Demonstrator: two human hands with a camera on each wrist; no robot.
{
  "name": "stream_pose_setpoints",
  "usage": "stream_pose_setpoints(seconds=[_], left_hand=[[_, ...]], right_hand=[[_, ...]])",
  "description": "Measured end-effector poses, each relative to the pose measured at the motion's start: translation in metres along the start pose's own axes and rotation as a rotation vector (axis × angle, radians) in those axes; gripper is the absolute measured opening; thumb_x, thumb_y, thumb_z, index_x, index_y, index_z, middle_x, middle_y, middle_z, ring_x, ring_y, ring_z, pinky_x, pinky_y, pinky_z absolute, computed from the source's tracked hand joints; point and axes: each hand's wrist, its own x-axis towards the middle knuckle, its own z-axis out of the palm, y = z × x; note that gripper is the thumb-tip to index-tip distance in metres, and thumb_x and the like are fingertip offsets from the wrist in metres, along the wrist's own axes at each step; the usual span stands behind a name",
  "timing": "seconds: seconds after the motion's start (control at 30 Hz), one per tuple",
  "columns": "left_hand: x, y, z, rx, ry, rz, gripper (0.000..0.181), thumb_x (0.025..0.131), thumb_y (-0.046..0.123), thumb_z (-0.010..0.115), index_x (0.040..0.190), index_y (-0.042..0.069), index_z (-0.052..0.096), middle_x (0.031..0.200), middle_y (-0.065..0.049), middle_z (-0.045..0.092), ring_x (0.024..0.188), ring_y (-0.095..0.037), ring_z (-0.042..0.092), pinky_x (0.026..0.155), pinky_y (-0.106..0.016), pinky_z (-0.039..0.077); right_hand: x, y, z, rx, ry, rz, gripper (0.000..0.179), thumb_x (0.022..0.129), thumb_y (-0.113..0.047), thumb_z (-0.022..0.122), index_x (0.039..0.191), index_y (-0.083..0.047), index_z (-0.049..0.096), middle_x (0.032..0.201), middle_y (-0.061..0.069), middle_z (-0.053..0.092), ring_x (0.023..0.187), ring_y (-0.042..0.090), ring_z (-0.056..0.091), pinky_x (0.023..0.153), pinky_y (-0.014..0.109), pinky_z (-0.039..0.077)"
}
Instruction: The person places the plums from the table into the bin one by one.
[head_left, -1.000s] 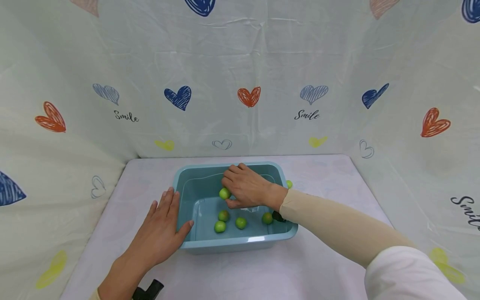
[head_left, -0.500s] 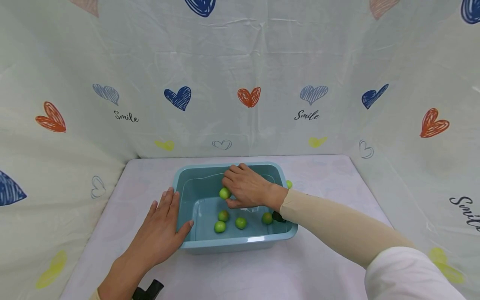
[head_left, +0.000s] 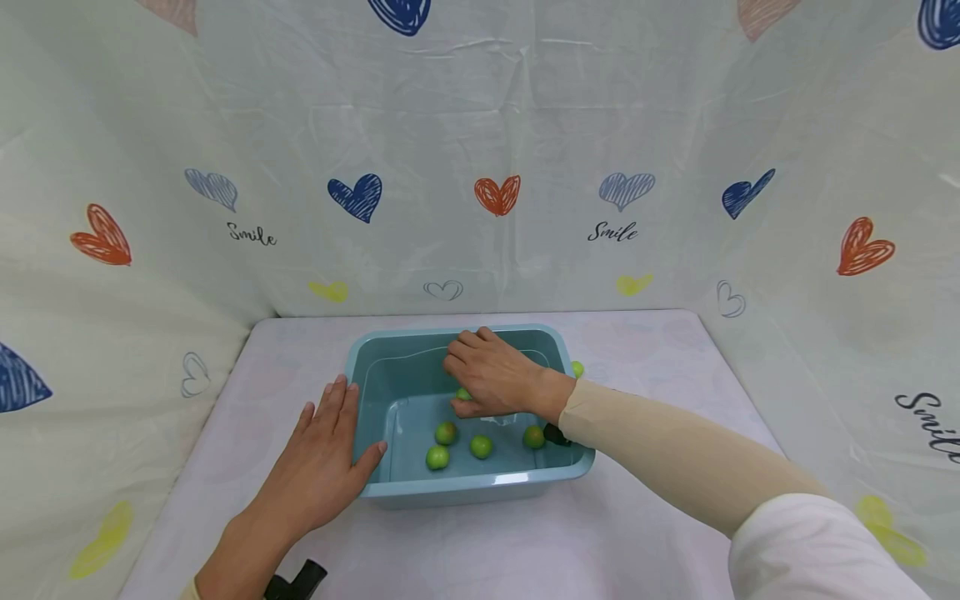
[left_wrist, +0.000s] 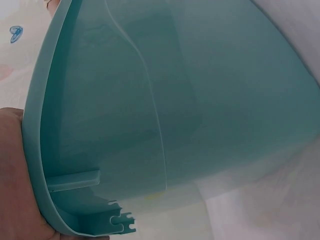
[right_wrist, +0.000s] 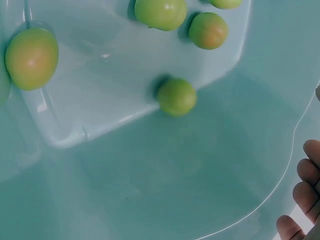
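Observation:
A blue-green plastic basin (head_left: 420,488) stands on the table with several small round green fruits in it. My left hand (head_left: 318,458) lies along the basin's left side with straight fingers, touching its rim. My right hand (head_left: 498,375) hangs over the far inner part of the basin, fingers pointing to the far wall. In the right wrist view its fingertips (right_wrist: 306,175) hold no fruit. One blurred green fruit (right_wrist: 176,96) lies below them on the basin's bottom edge, apart from the hand. In the head view the right hand partly covers that fruit (head_left: 463,393).
Another green fruit (head_left: 577,369) shows just outside the basin's right rim. A pale cloth (head_left: 622,533) covers the table. A white curtain (head_left: 420,125) printed with hearts stands behind and at both sides. Black camera mounts (head_left: 296,581) sit at the wrists.
The fruit by the right thumb has rolled rightward, partly under the hand. Two fruits near the basin's middle have shifted slightly left. Both hands stay in place.

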Motion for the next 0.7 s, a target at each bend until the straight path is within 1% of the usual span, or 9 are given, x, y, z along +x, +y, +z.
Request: stream_pose_setpoints(seconds=[0.33, 0.53, 0.7], left_hand=[[0.0002, -0.0001, 0.0003, 0.004, 0.004, 0.001, 0.087, 0.097, 0.050, 0.052, 0.154, -0.005, 0.015, 0.161, -0.025, 0.011, 0.148, -0.043, 0.017, 0.116, -0.064, 0.018], [-0.0001, 0.0008, -0.0006, -0.002, -0.001, -0.003, 0.088, 0.097, 0.051, 0.052, 0.154, -0.005, 0.015, 0.162, -0.025, 0.011, 0.148, -0.043, 0.017, 0.115, -0.064, 0.018], [0.0002, 0.0016, -0.0009, 0.014, -0.001, -0.003, 0.088, 0.097, 0.051, 0.052, 0.154, -0.005, 0.015, 0.161, -0.025, 0.011, 0.148, -0.043, 0.018, 0.115, -0.064, 0.018]], right_hand=[[0.0004, 0.0004, -0.0001, -0.014, -0.007, 0.002, 0.040, 0.090, -0.053, 0.050, 0.103, -0.016, 0.058, 0.098, -0.002, 0.054, 0.088, 0.017, 0.043, 0.076, 0.032, 0.034], [0.0000, 0.0010, -0.0012, -0.001, 0.004, 0.011, 0.039, 0.090, -0.052, 0.053, 0.104, -0.016, 0.059, 0.099, -0.002, 0.055, 0.090, 0.017, 0.043, 0.078, 0.033, 0.035], [-0.0011, 0.0035, -0.0046, 0.006, 0.018, 0.035, 0.039, 0.089, -0.052, 0.055, 0.105, -0.016, 0.059, 0.099, -0.002, 0.055, 0.091, 0.018, 0.043, 0.080, 0.033, 0.036]])
